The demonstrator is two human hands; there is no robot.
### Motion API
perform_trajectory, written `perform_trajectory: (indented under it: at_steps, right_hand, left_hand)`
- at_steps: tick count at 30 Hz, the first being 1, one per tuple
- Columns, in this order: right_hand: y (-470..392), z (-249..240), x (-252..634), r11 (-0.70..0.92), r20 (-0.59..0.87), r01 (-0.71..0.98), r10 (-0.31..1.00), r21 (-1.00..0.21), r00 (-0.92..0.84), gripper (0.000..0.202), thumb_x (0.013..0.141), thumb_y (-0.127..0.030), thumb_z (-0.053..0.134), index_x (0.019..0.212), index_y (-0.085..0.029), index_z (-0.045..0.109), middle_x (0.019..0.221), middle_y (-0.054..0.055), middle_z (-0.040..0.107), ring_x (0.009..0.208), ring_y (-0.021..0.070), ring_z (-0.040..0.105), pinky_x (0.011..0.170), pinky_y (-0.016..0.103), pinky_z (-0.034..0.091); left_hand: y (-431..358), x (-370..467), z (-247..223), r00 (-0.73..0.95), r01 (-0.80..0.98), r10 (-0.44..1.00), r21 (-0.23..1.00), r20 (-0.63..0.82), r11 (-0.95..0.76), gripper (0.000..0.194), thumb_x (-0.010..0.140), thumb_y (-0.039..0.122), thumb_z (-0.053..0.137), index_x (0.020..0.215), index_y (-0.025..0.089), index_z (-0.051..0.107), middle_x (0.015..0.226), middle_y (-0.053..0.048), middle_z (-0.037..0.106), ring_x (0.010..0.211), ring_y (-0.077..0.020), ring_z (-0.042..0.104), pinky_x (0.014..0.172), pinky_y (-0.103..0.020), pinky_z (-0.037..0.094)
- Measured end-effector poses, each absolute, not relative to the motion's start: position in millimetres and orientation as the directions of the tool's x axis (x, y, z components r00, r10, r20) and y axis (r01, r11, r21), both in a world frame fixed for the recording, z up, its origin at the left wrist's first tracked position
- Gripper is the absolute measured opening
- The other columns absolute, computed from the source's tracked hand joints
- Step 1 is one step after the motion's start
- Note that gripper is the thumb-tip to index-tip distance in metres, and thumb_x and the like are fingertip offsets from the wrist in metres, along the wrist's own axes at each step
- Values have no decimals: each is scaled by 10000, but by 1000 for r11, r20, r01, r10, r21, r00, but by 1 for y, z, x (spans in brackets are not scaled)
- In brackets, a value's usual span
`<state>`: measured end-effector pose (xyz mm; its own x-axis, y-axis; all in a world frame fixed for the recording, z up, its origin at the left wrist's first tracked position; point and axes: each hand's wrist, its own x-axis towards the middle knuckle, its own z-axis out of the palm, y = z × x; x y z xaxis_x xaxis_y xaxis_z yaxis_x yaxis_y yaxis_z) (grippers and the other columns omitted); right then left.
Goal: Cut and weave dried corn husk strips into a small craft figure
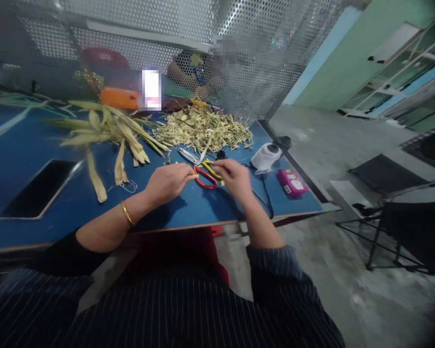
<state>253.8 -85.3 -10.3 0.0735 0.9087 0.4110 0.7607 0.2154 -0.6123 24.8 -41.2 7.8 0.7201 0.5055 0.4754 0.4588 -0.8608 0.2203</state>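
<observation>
Head view. Left hand, centre of frame: forearm angled in from lower left, wrist bent, fingertips pinched narrow on a small pale scrap. Right hand, right of centre: forearm rising from lower right, fingers curled, thumb and forefinger close together; contents cannot be told. Scissors, between the hands on blue table: one loop red, one yellow, steel blades toward upper left. Shredded husk pile, upper centre: pale yellow-green, heaped.
</observation>
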Motion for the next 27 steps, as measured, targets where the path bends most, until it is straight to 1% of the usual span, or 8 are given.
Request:
perform_trajectory:
  at_steps: [2,4,6,12,15,18,23,27]
  right_hand:
    - [-67,-3,290,-56,357,965,922,-257,148,262,919,-235,490,1054,-180,708,1136,137,671,995,246,656,854,346,487]
    - [-49,0,318,-178,166,981,973,80,163,323,895,-114,431,1096,-144,682,1203,193,628,981,266,663,792,348,482]
    - [-35,-2,333,-190,109,969,979,155,175,338,890,-70,383,1056,-96,675,1159,232,631,957,279,670,760,348,471]
    - [-23,-11,341,-221,123,963,971,152,204,355,910,-51,311,1173,-60,549,1034,233,680,914,269,668,746,337,438]
    - [-25,-10,340,-265,195,964,947,23,255,316,950,-141,337,1218,-120,502,964,159,715,850,253,659,705,314,406]
    - [-31,-9,330,-212,301,971,924,-110,236,262,974,-267,368,1143,-176,546,978,114,721,845,243,640,682,300,368]
    - [-52,-7,289,-66,369,997,926,-34,74,236,967,-267,384,1018,-179,597,989,105,700,836,212,601,661,293,321]
    - [-80,-8,249,94,382,994,918,53,-107,243,986,-255,368,994,-173,597,933,91,674,793,197,583,671,303,328]
  left_hand:
    - [-41,26,9,692,443,566,357,447,-823,265,986,351,443,888,182,622,853,-54,687,758,-177,608,678,-285,396]
    - [-41,27,12,682,407,606,476,409,-779,239,971,331,464,845,189,609,787,-34,665,715,-163,592,664,-276,397]
    - [-41,28,15,667,380,643,571,376,-728,228,953,313,484,797,193,599,724,-20,648,677,-152,585,647,-269,399]
    - [-34,26,14,580,311,783,826,227,-470,199,901,314,531,770,197,624,673,-26,662,583,-132,591,567,-241,449]
    - [-29,27,9,542,269,831,909,130,-317,186,883,306,551,762,187,627,659,-30,656,545,-118,581,545,-231,471]
    - [-28,31,7,519,187,852,963,69,-192,194,873,290,569,719,180,613,652,-35,647,564,-116,602,547,-226,493]
    - [-27,44,12,506,87,863,995,-3,-48,210,872,279,590,698,164,612,686,-46,653,631,-118,623,584,-225,512]
    - [-21,60,18,465,61,885,998,-18,-12,143,866,242,607,763,153,649,830,-73,701,753,-135,648,605,-220,504]
